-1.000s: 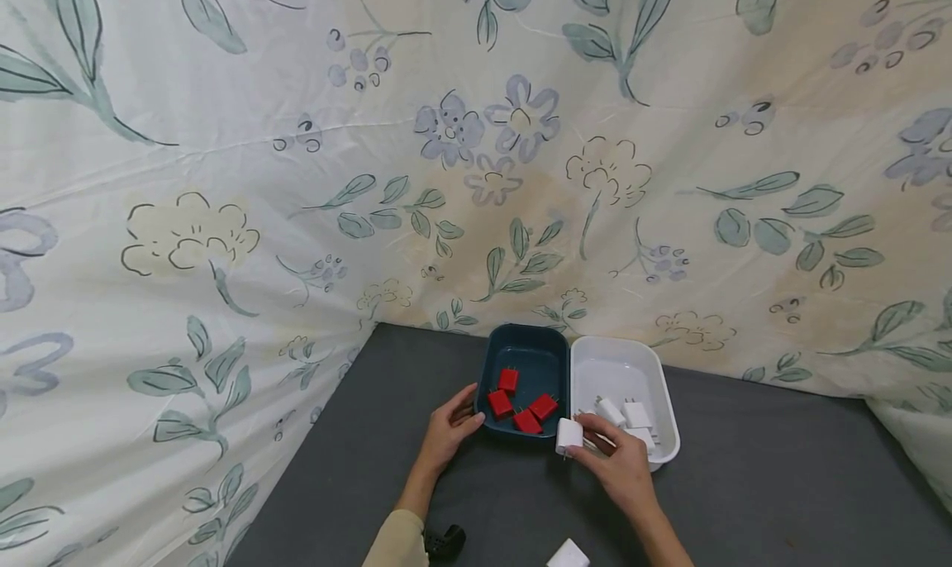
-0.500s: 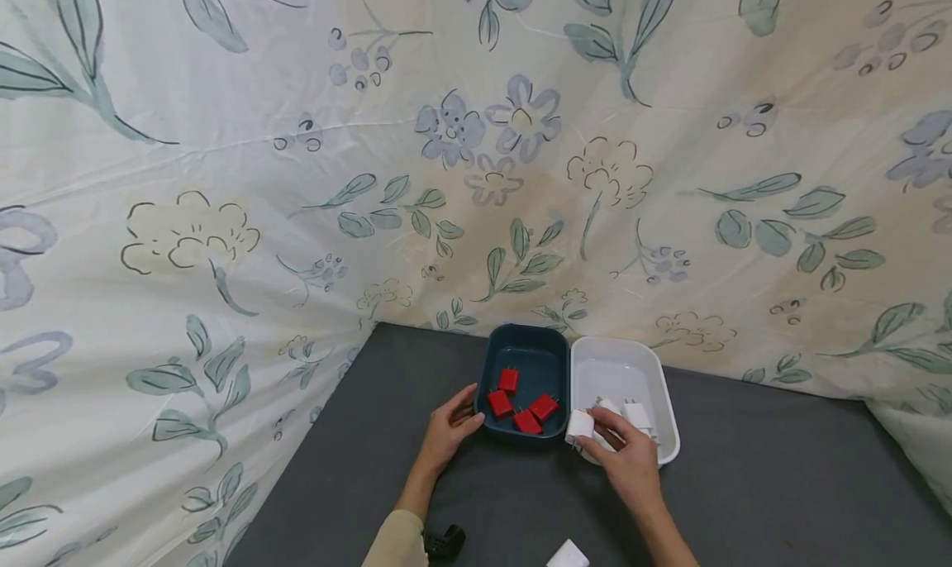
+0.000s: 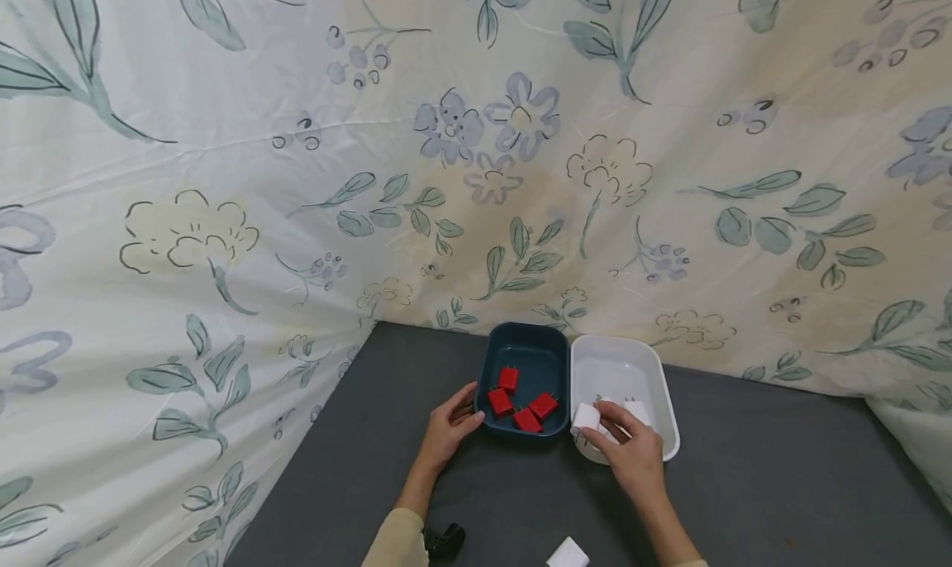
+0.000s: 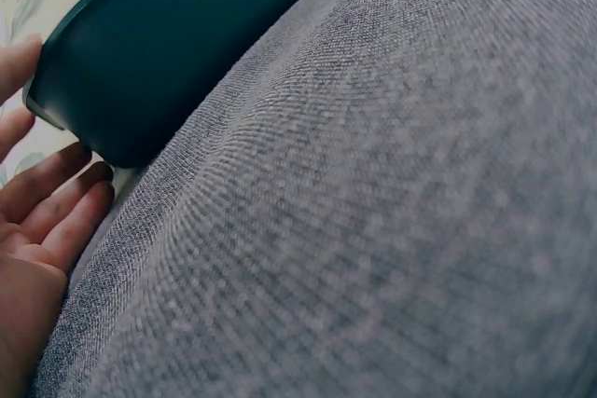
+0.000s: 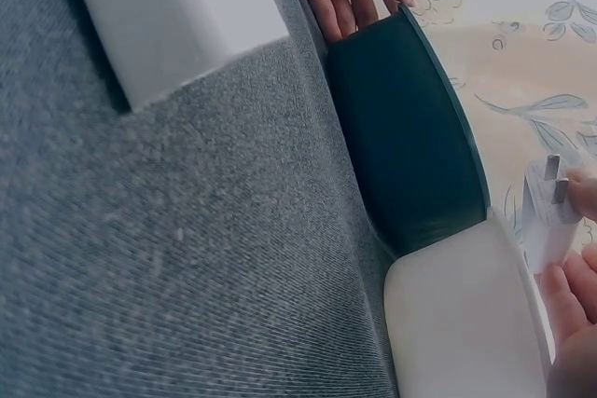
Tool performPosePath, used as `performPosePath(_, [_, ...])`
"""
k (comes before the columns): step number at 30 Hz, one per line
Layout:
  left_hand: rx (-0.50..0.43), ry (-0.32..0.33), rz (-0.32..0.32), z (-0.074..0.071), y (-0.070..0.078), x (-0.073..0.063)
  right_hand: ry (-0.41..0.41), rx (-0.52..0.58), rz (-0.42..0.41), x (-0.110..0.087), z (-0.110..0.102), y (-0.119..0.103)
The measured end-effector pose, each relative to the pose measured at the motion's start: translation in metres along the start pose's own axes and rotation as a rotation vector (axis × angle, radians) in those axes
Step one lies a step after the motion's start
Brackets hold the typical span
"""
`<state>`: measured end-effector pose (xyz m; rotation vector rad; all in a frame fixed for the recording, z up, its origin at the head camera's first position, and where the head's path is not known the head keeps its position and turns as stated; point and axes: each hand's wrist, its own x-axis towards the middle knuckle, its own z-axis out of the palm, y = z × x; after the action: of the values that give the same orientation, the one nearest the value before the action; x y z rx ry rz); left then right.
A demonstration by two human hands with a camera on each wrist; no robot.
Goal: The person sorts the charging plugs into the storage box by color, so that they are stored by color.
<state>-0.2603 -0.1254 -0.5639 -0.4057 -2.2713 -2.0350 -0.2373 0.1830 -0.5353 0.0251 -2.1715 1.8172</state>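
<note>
In the head view my right hand (image 3: 635, 451) pinches a white charger plug (image 3: 585, 419) over the near left part of the white box (image 3: 669, 402). The right wrist view shows its two metal prongs, with the plug (image 5: 550, 216) held between thumb and fingers above the box rim. Several white plugs lie in that box, partly hidden by the hand. My left hand (image 3: 449, 425) touches the near left corner of the dark teal box (image 3: 487, 352), its fingers fairly straight along the wall (image 4: 168, 53). Several red charger plugs (image 3: 543, 406) lie inside the teal box.
The two boxes stand side by side on a dark grey cloth (image 3: 513, 501). Another white plug (image 3: 568, 553) lies at the near edge of view. A black object (image 3: 445, 542) sits beside the left sleeve. A floral curtain (image 3: 476, 137) hangs behind.
My right hand has moved right and slightly away from me, carrying the white charger plug from the near gap between the boxes to over the white box. My left hand has stayed put.
</note>
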Motion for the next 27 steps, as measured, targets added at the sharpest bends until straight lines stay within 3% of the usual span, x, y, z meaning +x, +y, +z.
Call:
performPosePath(17, [0.004, -0.003, 0.004, 0.000, 0.000, 0.002, 0.094, -0.098, -0.029, 0.011, -0.010, -0.001])
performPosePath(27, [0.005, -0.001, -0.001, 0.000, 0.000, 0.000, 0.099, -0.176, -0.007, 0.016, -0.009, -0.002])
